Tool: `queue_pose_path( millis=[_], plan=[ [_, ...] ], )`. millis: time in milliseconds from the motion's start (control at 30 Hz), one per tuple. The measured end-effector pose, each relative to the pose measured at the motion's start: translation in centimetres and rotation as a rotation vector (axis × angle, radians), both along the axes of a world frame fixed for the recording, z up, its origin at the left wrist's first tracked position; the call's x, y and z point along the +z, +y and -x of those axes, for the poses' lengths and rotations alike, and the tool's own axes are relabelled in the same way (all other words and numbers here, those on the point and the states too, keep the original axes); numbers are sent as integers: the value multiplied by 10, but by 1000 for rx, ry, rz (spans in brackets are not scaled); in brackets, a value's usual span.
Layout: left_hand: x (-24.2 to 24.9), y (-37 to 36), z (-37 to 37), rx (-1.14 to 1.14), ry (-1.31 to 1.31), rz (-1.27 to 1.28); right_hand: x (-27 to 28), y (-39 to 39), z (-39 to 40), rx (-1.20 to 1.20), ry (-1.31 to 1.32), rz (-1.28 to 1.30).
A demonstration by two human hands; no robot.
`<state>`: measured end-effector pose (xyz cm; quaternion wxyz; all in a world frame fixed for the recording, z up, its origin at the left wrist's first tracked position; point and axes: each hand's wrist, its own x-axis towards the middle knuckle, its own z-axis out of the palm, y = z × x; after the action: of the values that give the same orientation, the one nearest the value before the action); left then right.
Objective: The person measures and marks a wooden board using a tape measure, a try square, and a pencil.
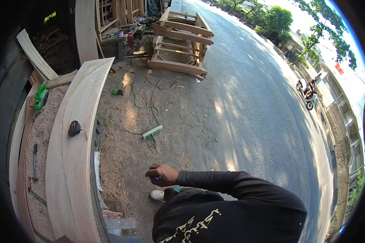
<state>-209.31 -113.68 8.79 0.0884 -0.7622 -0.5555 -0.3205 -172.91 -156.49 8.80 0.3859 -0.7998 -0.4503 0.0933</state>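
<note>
My right hand point(163, 175) hangs in front of my dark shirt, its fingers curled round a small blue-ended thing point(159, 177) that looks like a pen. Most of that thing is hidden inside the fist. My left hand is out of view. To the left lies a long, pale wooden board point(75, 162), with a curved dark line running along it. On the board sits a black tape measure point(74, 128), a short way from my right hand and not touched by it.
A green power tool point(40, 97) and a dark-handled tool point(35, 160) lie among wood shavings at left. A power strip point(153, 131), cords and a green-and-black tool point(117, 92) are on the ground. Wooden frames point(180, 44) stand ahead; a motorbike point(308, 92) is across the road.
</note>
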Motion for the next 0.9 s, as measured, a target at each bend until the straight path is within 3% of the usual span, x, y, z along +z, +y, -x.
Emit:
queue_pose_path(
  millis=[100, 167, 400, 467, 533, 600, 800, 900],
  plan=[
    [-65, 40, 70, 112, 130, 131, -2, -12, 25, -44, 75, 28],
    [-22, 2, 42, 192, 193, 272, -3, -2, 39, 71, 68, 5],
    [-20, -2, 58, 192, 193, 203, -4, 102, 65, 480, 59, -65],
    [-17, -7, 58, 265, 189, 228, -3, 147, 64, 678, -25, -183],
    [-12, -7, 57, 166, 169, 195, -8, 195, 60, 822, -45, -250],
    [-12, -3, 56, 193, 147, 161, -10, 239, 59, 963, -123, -471],
    [-17, -9, 54, 173, 125, 91, -47, 328, 63, 1213, -141, -716],
    [-21, -10, 54, 143, 131, 43, -71, 344, 76, 1216, -159, -834]
  ],
)
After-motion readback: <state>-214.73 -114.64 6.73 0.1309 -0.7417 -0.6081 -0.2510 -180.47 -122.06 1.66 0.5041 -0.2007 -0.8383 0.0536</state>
